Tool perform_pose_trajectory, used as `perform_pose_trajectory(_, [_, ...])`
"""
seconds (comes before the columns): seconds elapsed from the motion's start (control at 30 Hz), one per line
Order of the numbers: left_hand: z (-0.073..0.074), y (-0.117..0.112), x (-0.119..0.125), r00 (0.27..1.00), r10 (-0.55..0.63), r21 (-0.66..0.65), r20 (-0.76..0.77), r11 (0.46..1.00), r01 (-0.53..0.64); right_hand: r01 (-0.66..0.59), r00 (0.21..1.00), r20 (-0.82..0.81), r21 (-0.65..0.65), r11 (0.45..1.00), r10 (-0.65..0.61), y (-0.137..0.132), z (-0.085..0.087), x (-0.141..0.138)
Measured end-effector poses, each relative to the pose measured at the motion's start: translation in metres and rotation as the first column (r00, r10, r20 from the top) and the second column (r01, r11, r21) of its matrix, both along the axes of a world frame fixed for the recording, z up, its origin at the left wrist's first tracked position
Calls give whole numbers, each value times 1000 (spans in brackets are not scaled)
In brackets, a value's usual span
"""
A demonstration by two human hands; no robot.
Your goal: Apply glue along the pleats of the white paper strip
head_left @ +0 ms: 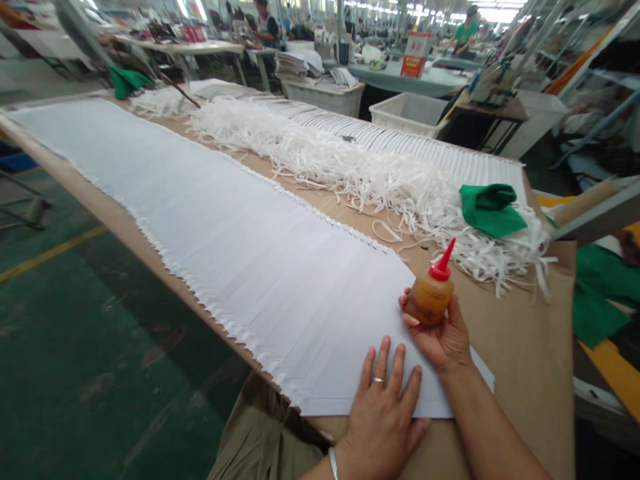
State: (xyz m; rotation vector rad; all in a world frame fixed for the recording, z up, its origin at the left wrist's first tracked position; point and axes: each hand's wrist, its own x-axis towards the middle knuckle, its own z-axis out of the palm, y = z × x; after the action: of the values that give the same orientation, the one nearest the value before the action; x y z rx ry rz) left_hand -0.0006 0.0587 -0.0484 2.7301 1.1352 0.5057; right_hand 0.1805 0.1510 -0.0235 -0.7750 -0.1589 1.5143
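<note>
The right hand [443, 337] has its grip clenched around an amber glue bottle [431, 293], upright at the near end of the white paper sheet [225, 247]. The left hand [383, 417] lies flat, grip released, on that sheet's near corner.

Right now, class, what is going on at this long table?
A person stands at a long brown table in a busy workshop. The left hand lies flat, fingers spread, on the near end of a long row of overlapping white strips. The right hand holds an amber squeeze bottle with a red nozzle, upright, at the row's edge. Beyond it lies a heap of loose white strips with a green cloth on top.
</note>
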Motion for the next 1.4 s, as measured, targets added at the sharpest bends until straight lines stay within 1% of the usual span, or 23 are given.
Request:
perform_pose_trajectory(0.13, [-6,3,1,1000,14,2,17,1000,-14,9,1000,6,6,1000,-9,2,2,-4])
perform_pose_trajectory(0.23, [-11,4,0,998,13,28,55,999,-14,8,1000,14,-4,1000,-7,3,4,-9])
perform_pose_trajectory(0.3, [-15,5,-2,996,10,55,92,998,-15,41,998,44,-10,999,-40,2,8,-9])
perform_pose_trajectory(0.37, [-19,6,-3,993,1,74,121,997,-10,117,987,108,16,993,-118,2,15,-6])
perform_pose_trajectory(0.43, [-21,6,-5,991,-5,90,137,996,-8,226,953,186,78,971,-237,3,26,-1])
perform_pose_trajectory(0.5, [-21,6,-7,989,-3,98,147,995,-11,355,889,244,169,919,-389,4,40,6])
perform_pose_trajectory(0.53, [-21,5,-8,988,-1,98,151,995,-14,401,858,258,208,892,-445,5,47,10])
perform_pose_trajectory(0.57, [-20,5,-9,988,2,93,156,995,-17,420,842,264,228,878,-471,6,53,12])
perform_pose_trajectory(0.6, [-18,4,-10,987,6,85,160,996,-19,413,845,268,224,883,-463,7,58,14])
perform_pose_trajectory(0.63, [-17,3,-11,987,7,74,163,997,-19,385,862,274,198,902,-428,7,62,16])
perform_pose_trajectory(0.7, [-13,1,-12,986,4,41,164,999,-11,314,893,303,110,943,-332,8,66,16])
perform_pose_trajectory(0.73, [-11,0,-12,987,1,20,161,1000,-4,308,889,331,81,948,-317,7,67,15])
perform_pose_trajectory(0.77, [-10,0,-13,988,-7,-2,157,1000,7,328,868,370,77,941,-333,7,67,15])
perform_pose_trajectory(0.83, [-8,0,-13,988,-22,-43,152,999,29,383,796,455,135,914,-400,5,69,15])
perform_pose_trajectory(0.9, [-7,0,-13,988,-30,-70,151,997,41,378,725,529,227,897,-440,3,74,19])
perform_pose_trajectory(1.03, [-6,1,-12,989,-34,-84,142,995,46,197,639,668,336,921,-381,2,86,34])
perform_pose_trajectory(1.1, [-5,1,-11,990,-37,-80,137,996,49,149,600,705,366,918,-378,3,89,40])
perform_pose_trajectory(1.17, [-5,2,-10,990,-41,-77,132,996,52,148,581,709,390,909,-399,6,88,44])
perform_pose_trajectory(1.2, [-4,2,-10,991,-44,-77,130,996,54,155,584,701,399,904,-410,8,86,45])
perform_pose_trajectory(1.3, [-3,3,-8,992,-41,-88,123,995,52,181,613,662,414,892,-431,14,77,47])
perform_pose_trajectory(1.4, [-3,4,-7,992,-34,-95,119,994,46,184,640,652,384,905,-407,19,67,48])
